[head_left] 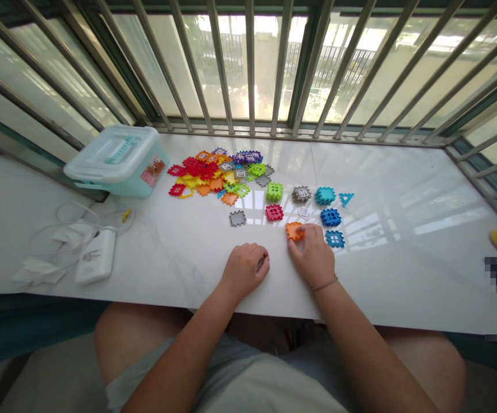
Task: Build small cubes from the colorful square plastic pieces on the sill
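Observation:
My right hand (315, 252) pinches an orange building tile (294, 230) with notched edges, at the front of the sorted stacks. Curled into a loose fist, my left hand (246, 268) rests on the table to the left; whatever it may hold is hidden. Behind the orange tile are a red stack (274, 212), a green stack (274, 191), a grey stack (301, 193) and a small white piece (303, 213). On the right lie a teal stack (325, 195), a blue stack (330, 217), a blue window tile (335, 238) and a blue triangle (346, 199).
A mixed heap of tiles (208, 172) spreads at the back left, with a lone grey tile (237, 218) in front. Further left stand a lidded light-blue box (117, 160), a white power bank (96, 256), cables and tissues (42, 271). Window bars (251, 69) border the white table (179, 252).

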Tool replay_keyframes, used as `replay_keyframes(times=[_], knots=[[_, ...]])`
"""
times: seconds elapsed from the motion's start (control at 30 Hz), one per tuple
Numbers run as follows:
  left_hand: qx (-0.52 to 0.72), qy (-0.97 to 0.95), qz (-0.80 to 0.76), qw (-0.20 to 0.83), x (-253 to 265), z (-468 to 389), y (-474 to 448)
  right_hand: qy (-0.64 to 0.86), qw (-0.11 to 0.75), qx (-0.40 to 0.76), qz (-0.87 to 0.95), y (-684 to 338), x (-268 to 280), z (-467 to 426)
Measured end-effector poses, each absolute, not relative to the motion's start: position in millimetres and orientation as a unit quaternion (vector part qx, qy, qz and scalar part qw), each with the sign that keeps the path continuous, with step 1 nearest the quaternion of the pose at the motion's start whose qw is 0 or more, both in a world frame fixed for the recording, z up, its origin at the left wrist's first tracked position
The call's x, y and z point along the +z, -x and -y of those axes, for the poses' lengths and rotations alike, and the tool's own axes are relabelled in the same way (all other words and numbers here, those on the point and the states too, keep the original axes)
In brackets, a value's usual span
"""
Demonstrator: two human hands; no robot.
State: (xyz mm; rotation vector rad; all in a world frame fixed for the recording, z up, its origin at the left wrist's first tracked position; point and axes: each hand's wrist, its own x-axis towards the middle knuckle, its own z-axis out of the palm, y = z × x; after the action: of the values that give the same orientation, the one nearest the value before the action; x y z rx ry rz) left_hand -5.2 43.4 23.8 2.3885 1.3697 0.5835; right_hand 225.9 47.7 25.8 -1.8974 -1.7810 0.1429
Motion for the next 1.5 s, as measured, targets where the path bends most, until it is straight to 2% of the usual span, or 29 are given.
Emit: replay_keyframes(times=[0.77, 1.07, 1.33, 1.5], knots=[[0.206, -0.836, -0.483, 0.16, 23, -43, 5, 0.708, 0.253, 0.035, 0.658, -225, 24, -47], [0.246, -0.824, -0.475, 0.184, 24, -41, 10, 0.704, 0.267, 0.02, 0.658, -225, 20, -48], [0.341, -0.776, -0.508, 0.15, 26, -38, 14, 0.695, 0.292, 0.011, 0.657, -226, 16, -47], [0.343, -0.745, -0.568, 0.072, 21, -56, 56, 0.688, 0.299, 0.006, 0.661, -227, 15, -47]])
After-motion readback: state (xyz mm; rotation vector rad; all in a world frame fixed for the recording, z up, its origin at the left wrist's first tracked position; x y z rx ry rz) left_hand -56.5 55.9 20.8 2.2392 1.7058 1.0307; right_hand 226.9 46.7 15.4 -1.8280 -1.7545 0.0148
